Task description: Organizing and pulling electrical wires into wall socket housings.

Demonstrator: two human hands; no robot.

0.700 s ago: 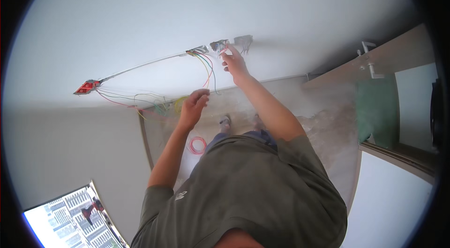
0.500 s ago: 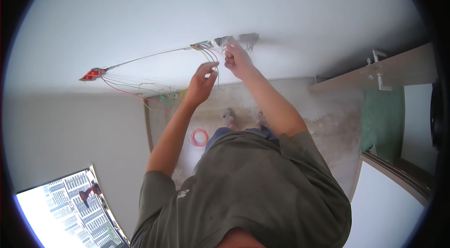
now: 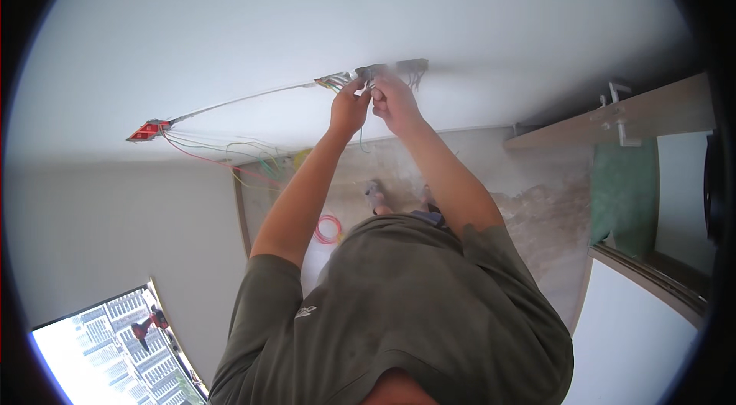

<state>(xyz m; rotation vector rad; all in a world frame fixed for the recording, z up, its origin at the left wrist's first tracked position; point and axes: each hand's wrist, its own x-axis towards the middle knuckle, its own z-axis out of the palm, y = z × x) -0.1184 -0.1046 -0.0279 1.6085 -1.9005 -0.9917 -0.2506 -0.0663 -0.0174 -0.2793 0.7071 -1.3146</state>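
Note:
My left hand (image 3: 350, 108) and my right hand (image 3: 395, 102) meet at a rough opening (image 3: 371, 71) cut in the white wall. Both are closed, fingertips pinched together on thin electrical wires (image 3: 369, 83) at the opening; the exact grip is partly hidden by the fingers. Below them dangles a green wire (image 3: 363, 143). Just left, more coloured wires (image 3: 328, 82) come out of a second cut-out beside my left fingers. Another dark cut-out (image 3: 415, 66), with wires hanging from it, lies right of my right hand.
A narrow channel (image 3: 245, 98) runs along the wall to a red box (image 3: 149, 130) with long loose wires. On the floor lies a coil of pink wire (image 3: 328, 229). A red power drill (image 3: 146, 328) rests by the window. At right is a door (image 3: 552, 127) with a handle.
My left hand has moved up and right to join my right hand at the opening, its fingers now closed. My right hand stays nearly in place, slightly lower and to the right.

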